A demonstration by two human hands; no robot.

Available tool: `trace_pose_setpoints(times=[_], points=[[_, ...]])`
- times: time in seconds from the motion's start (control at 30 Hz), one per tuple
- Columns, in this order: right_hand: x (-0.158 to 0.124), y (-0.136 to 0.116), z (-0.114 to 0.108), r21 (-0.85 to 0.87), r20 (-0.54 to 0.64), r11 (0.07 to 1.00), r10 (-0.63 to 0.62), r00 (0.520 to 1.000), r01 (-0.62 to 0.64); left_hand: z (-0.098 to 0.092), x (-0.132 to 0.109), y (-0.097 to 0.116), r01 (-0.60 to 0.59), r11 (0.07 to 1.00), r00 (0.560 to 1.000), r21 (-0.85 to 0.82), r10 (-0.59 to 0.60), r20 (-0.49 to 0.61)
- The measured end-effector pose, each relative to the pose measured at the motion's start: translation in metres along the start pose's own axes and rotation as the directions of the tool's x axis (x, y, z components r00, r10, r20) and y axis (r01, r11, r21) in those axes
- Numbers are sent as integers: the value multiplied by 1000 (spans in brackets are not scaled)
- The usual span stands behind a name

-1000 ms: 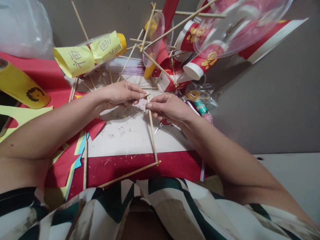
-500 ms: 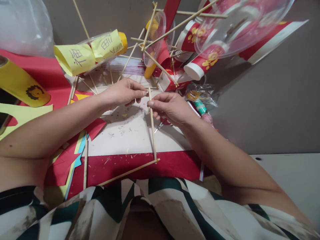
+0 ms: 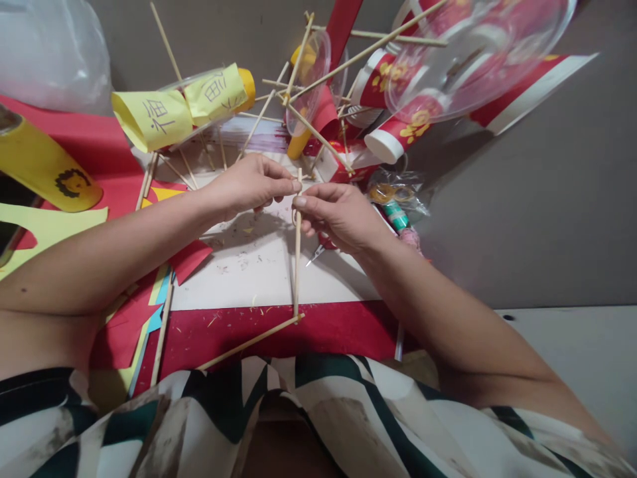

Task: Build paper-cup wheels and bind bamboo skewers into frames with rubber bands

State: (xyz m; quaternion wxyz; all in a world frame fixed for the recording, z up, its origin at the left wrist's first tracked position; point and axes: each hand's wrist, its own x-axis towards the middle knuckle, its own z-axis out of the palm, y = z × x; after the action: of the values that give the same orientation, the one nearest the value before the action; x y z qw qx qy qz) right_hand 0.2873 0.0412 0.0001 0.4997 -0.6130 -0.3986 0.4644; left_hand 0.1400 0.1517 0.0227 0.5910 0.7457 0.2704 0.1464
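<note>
My left hand (image 3: 256, 184) pinches the upper part of a thin wooden stick (image 3: 297, 265) between thumb and fingers. Just below, my right hand (image 3: 336, 211) grips the same stick, its thumb and forefinger closed. A small thin loop shows beside the right fingertips; its material is too fine to tell. The held stick points down toward my body, and its lower end meets a second wooden stick (image 3: 251, 342) at a bound joint. That second stick slants down to the left against my patterned clothing. Under my right hand lie small scissors (image 3: 316, 254), partly hidden.
Behind my hands stands a frame of sticks (image 3: 259, 123) with clear plastic discs and red paper cups (image 3: 405, 136). Yellow paper rolls (image 3: 154, 121) with writing are at back left. Coloured paper scraps (image 3: 124, 332) lie left, a green spool (image 3: 397, 216) right. A grey wall (image 3: 537, 219) bounds the right.
The held stick's lower end has swung slightly left, carrying the joint with it. My left fingertips have moved slightly right onto the stick. A loose stick at lower left has tilted.
</note>
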Motion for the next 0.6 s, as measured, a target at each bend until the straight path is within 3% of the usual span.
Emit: trace_pose_setpoints(times=[0.6], points=[[-5,3,-3,-22,64,1000,16,998,-15,-4,1,-6,-42,992,996,119,32,80]])
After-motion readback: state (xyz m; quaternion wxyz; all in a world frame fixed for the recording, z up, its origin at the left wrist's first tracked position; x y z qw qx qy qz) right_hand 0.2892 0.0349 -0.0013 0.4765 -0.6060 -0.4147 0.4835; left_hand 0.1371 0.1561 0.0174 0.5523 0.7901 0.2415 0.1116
